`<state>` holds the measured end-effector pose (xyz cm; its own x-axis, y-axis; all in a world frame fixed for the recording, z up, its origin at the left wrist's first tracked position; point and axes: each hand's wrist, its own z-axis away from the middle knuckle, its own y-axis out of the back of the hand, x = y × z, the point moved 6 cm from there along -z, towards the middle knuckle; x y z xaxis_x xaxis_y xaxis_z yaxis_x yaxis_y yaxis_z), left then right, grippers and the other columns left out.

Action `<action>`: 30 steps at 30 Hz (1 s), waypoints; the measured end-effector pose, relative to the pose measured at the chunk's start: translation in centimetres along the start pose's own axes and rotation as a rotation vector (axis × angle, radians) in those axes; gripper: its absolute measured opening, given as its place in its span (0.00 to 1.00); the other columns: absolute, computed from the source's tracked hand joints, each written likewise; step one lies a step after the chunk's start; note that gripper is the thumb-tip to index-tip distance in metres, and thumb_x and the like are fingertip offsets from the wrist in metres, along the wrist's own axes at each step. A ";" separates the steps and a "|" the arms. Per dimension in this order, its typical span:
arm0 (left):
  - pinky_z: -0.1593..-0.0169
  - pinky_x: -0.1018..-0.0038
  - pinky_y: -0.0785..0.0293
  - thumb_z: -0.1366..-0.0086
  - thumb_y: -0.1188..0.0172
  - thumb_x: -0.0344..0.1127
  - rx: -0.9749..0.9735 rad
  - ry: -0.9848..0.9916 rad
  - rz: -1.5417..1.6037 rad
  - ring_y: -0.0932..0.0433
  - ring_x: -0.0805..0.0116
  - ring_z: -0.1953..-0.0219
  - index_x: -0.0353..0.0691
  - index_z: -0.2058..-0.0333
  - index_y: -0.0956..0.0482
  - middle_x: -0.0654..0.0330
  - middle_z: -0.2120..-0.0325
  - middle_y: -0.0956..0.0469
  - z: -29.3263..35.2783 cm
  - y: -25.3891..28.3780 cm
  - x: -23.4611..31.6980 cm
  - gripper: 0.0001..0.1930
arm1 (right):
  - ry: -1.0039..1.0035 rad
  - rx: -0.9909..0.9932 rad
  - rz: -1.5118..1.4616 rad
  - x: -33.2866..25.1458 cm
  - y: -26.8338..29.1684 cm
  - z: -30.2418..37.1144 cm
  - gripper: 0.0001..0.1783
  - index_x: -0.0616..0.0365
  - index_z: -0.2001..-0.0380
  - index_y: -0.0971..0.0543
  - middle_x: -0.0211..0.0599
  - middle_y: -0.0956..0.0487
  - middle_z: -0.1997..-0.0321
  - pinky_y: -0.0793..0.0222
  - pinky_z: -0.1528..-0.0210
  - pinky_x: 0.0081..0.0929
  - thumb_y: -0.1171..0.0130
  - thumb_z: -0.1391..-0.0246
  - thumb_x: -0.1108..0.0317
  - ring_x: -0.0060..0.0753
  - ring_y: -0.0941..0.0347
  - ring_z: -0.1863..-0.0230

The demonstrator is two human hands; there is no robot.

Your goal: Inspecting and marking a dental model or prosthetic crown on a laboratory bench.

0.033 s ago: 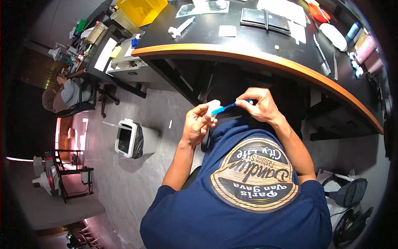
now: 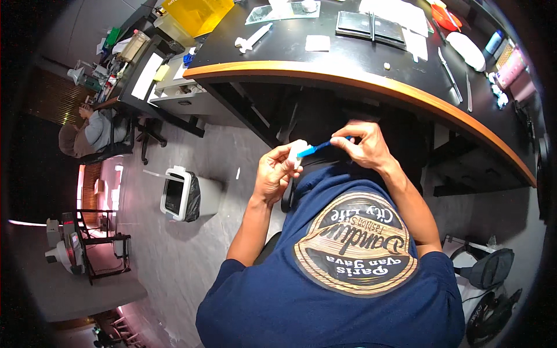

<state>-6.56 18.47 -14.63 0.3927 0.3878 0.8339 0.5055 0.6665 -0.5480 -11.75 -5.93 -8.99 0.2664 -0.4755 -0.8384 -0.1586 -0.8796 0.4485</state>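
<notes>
My left hand [image 2: 274, 176] is closed around a small white piece [image 2: 297, 153], pinched between thumb and fingers above my lap. My right hand [image 2: 366, 147] grips a slim blue tool [image 2: 308, 151] by its dark-blue handle. The light-blue flat end of this tool lies against the white piece, or just over it; contact is hard to judge. What kind of tool it is cannot be made out. Both hands are below the front edge of a black table [image 2: 272, 57] with an orange rim. Fingers hide part of the white piece.
On the table are a white syringe [image 2: 253, 38], a glass slab [image 2: 267, 15], a white square pad [image 2: 318, 43], a black flat case [image 2: 351, 28], a small pale piece [image 2: 387, 66], metal instruments [image 2: 450, 75] and an orange-red bowl [image 2: 444, 17]. A lidded bin [image 2: 203, 197] stands left; a person [image 2: 104, 129] sits beyond.
The blue tool has shifted very slightly to the right against the white piece, with a small movement of my right hand. My left hand stays in about the same place.
</notes>
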 end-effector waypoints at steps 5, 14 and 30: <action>0.58 0.80 0.16 0.33 0.29 0.32 0.020 -0.061 -0.048 0.16 0.71 0.60 0.29 0.38 0.25 0.55 0.51 0.18 0.0 0.4 0.8 0.28 | -0.201 0.184 0.182 1.2 2.2 0.1 0.15 0.59 0.63 0.10 0.46 0.13 0.68 0.25 0.64 0.31 0.30 0.39 0.57 0.35 0.17 0.68; 0.57 0.76 0.18 0.35 0.28 0.30 0.139 -0.069 -0.286 0.17 0.73 0.63 0.32 0.42 0.21 0.57 0.58 0.17 -0.2 -0.5 0.7 0.24 | 0.074 0.413 0.289 -6.7 9.7 2.6 0.10 0.60 0.56 0.13 0.46 0.15 0.62 0.23 0.56 0.35 0.33 0.42 0.73 0.45 0.18 0.62; 0.59 0.76 0.19 0.34 0.30 0.28 0.131 -0.099 -0.320 0.17 0.73 0.63 0.32 0.42 0.21 0.57 0.59 0.17 -0.1 -1.3 1.3 0.22 | -0.266 0.524 1.153 -6.2 18.7 0.4 0.16 0.56 0.51 0.13 0.47 0.15 0.53 0.25 0.43 0.44 0.38 0.41 0.68 0.52 0.19 0.48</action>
<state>-6.60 18.02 -12.84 0.1506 0.2018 0.9678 0.4854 0.8377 -0.2502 -16.74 -19.41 4.48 -0.4587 -0.8812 -0.1144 -0.5363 0.1719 0.8264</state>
